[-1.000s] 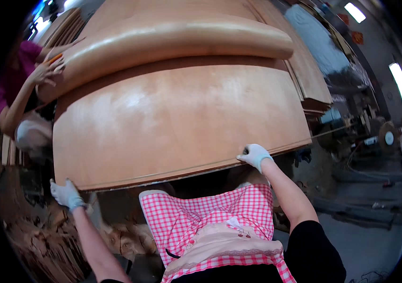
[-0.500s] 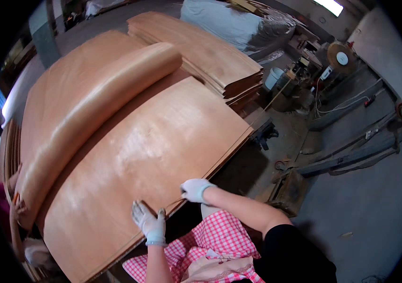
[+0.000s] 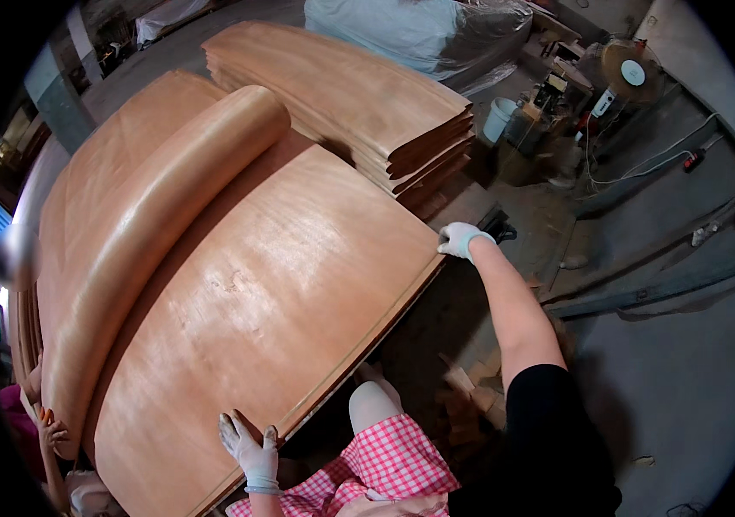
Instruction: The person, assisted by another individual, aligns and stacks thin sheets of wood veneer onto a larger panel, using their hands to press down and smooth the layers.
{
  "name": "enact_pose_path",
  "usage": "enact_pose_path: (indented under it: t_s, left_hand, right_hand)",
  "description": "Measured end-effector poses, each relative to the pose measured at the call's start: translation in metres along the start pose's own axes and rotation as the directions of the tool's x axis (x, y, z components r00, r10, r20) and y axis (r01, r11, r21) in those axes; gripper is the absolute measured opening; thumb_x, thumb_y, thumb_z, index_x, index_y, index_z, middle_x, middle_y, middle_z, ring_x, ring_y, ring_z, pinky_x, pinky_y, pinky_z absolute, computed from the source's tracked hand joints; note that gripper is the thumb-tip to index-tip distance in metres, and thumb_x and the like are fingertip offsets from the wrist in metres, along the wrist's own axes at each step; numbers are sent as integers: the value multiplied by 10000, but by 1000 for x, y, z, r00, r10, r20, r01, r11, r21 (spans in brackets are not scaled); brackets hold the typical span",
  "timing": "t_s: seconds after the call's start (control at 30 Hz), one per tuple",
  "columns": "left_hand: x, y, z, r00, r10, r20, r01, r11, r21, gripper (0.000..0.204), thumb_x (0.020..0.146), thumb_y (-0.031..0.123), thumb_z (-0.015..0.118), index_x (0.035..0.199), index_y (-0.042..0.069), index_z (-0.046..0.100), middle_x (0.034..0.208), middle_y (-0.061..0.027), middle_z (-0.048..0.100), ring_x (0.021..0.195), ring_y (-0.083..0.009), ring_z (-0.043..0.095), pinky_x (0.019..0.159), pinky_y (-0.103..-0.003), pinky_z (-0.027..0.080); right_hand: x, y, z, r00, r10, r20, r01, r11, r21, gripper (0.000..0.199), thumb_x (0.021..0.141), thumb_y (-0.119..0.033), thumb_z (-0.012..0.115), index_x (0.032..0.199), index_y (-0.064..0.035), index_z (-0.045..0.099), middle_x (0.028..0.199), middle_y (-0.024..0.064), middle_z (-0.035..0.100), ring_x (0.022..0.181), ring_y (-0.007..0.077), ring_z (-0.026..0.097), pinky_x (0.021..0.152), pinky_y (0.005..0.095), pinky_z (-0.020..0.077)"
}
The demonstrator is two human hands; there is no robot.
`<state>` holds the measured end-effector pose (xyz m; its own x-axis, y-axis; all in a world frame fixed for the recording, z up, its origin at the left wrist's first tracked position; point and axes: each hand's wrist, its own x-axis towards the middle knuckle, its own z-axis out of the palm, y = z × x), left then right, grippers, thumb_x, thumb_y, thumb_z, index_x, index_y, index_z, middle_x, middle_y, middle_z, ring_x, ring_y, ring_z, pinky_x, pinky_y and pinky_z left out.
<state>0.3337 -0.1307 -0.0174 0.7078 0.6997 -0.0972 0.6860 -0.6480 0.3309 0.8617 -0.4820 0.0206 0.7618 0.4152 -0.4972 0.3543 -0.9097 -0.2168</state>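
A large, glossy tan wood veneer sheet (image 3: 290, 276) covers the stack in front of me. My left hand (image 3: 251, 452), in a white glove, rests open on its near edge, thumb out and fingers flat. Farther right, my gloved right hand (image 3: 464, 239) is closed at the sheet's right corner. What its fingers pinch, the corner or a thin strip there, cannot be made out. A thin pale line (image 3: 346, 362) runs along the near edge between my hands. A rolled-over veneer (image 3: 178, 194) lies across the sheet's far side.
A co-worker's hand (image 3: 53, 433) with something small and orange is by the roll's near end. Behind stands another veneer stack (image 3: 342, 82), with a plastic-covered pile (image 3: 411, 34) beyond. A white bucket (image 3: 498, 119), a round fan-like device (image 3: 629, 73) and metal beams (image 3: 643, 293) are at right.
My right hand has moved from beside my left hand to the sheet's far right corner, the arm stretching out. The left hand has shifted slightly left and nearer. A thin strip past the corner no longer shows.
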Motion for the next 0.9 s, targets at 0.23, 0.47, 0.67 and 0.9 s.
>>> enact_pose_path:
  t_s: [0.23,0.47,0.67,0.9]
  left_hand:
    - [0,9,1,1000,21,10,-21,1000,6,931,818,388,727,1540,-5,291,1611,-276,209,1501,-423,172,1231,-507,104]
    - [-18,8,-3,963,10,-268,-53,987,-154,686,777,298,779,1340,1,522,1395,-250,474,1331,-427,399,1133,-509,301]
    - [-66,85,-48,914,296,-278,-403,745,-532,337,759,185,794,1046,52,679,985,-155,668,932,-351,649,827,-439,532]
    - [-113,44,-69,929,108,-354,-362,464,-809,206,759,101,738,950,28,707,922,-126,659,833,-280,643,735,-356,526]
  right_hand:
    - [7,54,67,844,416,-338,-165,802,575,408,903,-318,697,1118,28,671,1066,186,709,992,310,652,901,386,491]
    - [-99,-85,125,779,111,-617,406,660,632,201,930,-167,671,988,20,623,950,141,679,893,251,638,850,373,499]
    - [-257,-249,165,716,-557,-421,669,376,641,152,877,-107,724,981,-38,639,1100,134,667,947,174,626,846,303,497]
    - [-333,-331,199,716,-673,-186,377,149,914,191,936,-144,703,1040,-8,619,1413,221,497,1244,255,540,1038,377,444]
